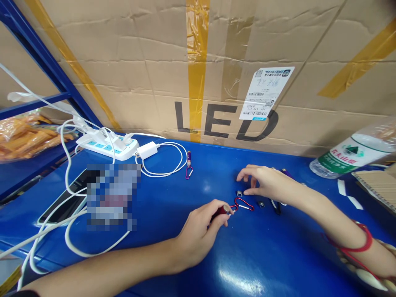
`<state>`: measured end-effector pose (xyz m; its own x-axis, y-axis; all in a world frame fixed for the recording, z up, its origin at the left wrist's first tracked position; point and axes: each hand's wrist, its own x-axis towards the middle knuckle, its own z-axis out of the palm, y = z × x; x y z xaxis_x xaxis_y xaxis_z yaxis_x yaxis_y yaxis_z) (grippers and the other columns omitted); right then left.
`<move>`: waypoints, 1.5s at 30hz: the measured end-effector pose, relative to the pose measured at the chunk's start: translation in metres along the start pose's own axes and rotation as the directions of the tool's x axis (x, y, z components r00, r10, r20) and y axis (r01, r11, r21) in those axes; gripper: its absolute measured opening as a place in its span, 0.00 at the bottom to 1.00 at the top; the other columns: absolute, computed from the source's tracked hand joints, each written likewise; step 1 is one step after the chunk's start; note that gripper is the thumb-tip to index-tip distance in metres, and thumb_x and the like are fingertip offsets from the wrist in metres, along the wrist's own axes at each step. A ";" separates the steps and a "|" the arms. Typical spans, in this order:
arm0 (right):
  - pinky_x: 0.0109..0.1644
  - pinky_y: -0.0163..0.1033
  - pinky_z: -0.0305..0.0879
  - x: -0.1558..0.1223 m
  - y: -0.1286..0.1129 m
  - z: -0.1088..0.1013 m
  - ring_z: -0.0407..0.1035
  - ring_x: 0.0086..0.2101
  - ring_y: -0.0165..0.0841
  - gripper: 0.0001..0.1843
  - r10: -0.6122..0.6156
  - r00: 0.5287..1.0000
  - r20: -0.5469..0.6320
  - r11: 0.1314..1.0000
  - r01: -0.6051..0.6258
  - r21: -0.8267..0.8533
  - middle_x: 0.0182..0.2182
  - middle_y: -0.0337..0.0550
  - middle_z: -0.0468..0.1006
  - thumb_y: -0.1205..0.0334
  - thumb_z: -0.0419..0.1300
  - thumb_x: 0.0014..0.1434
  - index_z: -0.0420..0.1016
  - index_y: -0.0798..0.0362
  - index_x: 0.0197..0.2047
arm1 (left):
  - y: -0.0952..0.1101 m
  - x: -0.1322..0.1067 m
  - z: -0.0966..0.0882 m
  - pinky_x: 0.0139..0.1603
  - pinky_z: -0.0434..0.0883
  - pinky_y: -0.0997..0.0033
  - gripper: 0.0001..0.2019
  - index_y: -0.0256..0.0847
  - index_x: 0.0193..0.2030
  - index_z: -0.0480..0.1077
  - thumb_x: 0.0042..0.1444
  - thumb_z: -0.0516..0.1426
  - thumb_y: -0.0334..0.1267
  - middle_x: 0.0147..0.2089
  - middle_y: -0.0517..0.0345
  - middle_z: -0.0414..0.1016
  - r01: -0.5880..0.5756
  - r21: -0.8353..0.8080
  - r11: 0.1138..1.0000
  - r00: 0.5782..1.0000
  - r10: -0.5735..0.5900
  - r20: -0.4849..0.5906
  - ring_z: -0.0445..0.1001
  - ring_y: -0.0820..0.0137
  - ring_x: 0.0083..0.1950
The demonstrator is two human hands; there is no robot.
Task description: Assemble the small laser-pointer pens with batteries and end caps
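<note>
My left hand (201, 231) is closed around a small dark red keychain flashlight (225, 210). From its end hangs a red carabiner clip (244, 204), resting near the table surface. Over the table to the right, my right hand (260, 180) has its thumb and fingers apart and appears to hold nothing. Just under its thumb lies a tiny shiny metal piece (239, 193). A second tiny metal piece (261, 204) sits further right. Partly hidden behind my right wrist are a purple flashlight (287, 173) and some dark small items (276, 207).
A purple flashlight with a pink clip (189, 161) lies near the big cardboard box (148, 74). At left are a power strip (123, 152), a white charger (147, 150), looping cables and a phone (64, 198). A water bottle (349, 152) leans at right.
</note>
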<state>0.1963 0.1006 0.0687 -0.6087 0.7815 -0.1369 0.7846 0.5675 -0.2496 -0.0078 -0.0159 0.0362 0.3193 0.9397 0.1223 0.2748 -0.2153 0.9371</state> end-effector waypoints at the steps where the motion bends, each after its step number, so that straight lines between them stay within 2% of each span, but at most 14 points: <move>1: 0.29 0.35 0.67 0.000 0.001 0.000 0.73 0.32 0.33 0.12 0.004 1.000 0.000 1.000 -0.004 0.002 0.36 0.41 0.75 0.65 0.64 0.49 0.73 0.49 0.39 | 0.000 0.000 0.000 0.39 0.64 0.74 0.10 0.40 0.31 0.65 0.61 0.46 0.33 0.35 0.58 0.71 -0.002 0.002 1.000 1.000 0.002 0.002 0.68 0.72 0.35; 10: 0.35 0.38 0.67 0.000 0.008 0.003 0.71 0.33 0.33 0.20 -0.011 0.998 0.066 0.997 0.006 0.080 0.43 0.43 0.72 0.63 0.64 0.49 0.70 0.49 0.47 | 0.000 0.000 0.000 0.39 0.64 0.75 0.09 0.39 0.31 0.65 0.61 0.47 0.33 0.35 0.58 0.70 -0.013 -0.010 1.000 1.000 0.013 0.007 0.68 0.72 0.36; 17: 0.36 0.37 0.68 0.004 0.004 0.003 0.72 0.32 0.33 0.10 -0.035 0.994 0.101 0.990 0.020 0.140 0.32 0.41 0.78 0.65 0.63 0.49 0.73 0.52 0.38 | 0.000 0.000 -0.001 0.39 0.63 0.76 0.09 0.39 0.32 0.65 0.62 0.47 0.33 0.35 0.59 0.70 -0.020 -0.001 1.000 1.000 0.020 0.009 0.68 0.73 0.36; 21: 0.36 0.33 0.69 0.004 0.002 0.001 0.74 0.31 0.31 0.06 -0.036 0.991 0.126 0.986 0.015 0.165 0.31 0.40 0.80 0.67 0.63 0.49 0.74 0.52 0.33 | 0.000 0.000 0.000 0.39 0.63 0.76 0.09 0.39 0.32 0.65 0.62 0.47 0.33 0.35 0.59 0.70 -0.020 0.001 1.000 1.000 0.020 0.014 0.68 0.73 0.36; 28: 0.35 0.33 0.68 0.004 0.006 0.002 0.75 0.31 0.31 0.06 -0.033 0.990 0.136 0.987 0.010 0.162 0.28 0.39 0.80 0.71 0.59 0.51 0.75 0.52 0.31 | 0.001 0.000 0.000 0.39 0.63 0.76 0.08 0.39 0.33 0.65 0.61 0.47 0.33 0.35 0.59 0.70 -0.013 0.009 1.000 1.000 0.013 0.012 0.68 0.72 0.36; 45: 0.33 0.32 0.64 0.003 0.002 -0.003 0.75 0.32 0.30 0.08 0.008 0.988 0.154 0.995 -0.023 0.095 0.29 0.35 0.81 0.71 0.58 0.53 0.76 0.49 0.31 | 0.000 0.001 -0.002 0.39 0.63 0.76 0.08 0.39 0.33 0.65 0.61 0.47 0.32 0.34 0.60 0.70 -0.004 0.011 1.000 1.000 0.004 0.018 0.68 0.73 0.36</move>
<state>0.1963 0.1051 0.0701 -0.6132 0.7367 -0.2850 0.7837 0.5224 -0.3360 -0.0091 -0.0148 0.0372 0.3361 0.9342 0.1198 0.2835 -0.2217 0.9330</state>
